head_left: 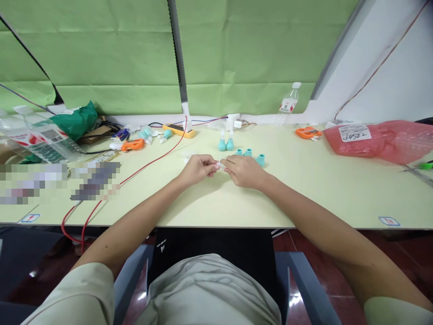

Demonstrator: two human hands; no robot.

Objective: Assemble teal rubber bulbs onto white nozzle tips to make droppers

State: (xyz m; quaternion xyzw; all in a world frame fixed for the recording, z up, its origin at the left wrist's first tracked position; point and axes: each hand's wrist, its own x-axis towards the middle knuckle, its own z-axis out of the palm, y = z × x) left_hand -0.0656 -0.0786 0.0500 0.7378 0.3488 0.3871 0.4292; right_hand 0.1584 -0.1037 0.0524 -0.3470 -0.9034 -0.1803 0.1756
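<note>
Over the middle of the table, my left hand and my right hand meet fingertip to fingertip. Between them is a small translucent white piece, pinched from both sides; the fingers cover most of it, so its kind cannot be made out. Just beyond the hands, two teal rubber bulbs with whitish tips stand upright side by side. Several teal bulb pieces with open tops are close behind my right hand, which partly hides them. Small clear bits lie behind my left hand.
A red cable crosses the table on the left. Farther back are a yellow multimeter, orange-handled tools and plastic bottles. On the right are another orange tool, a bottle and a red plastic bag.
</note>
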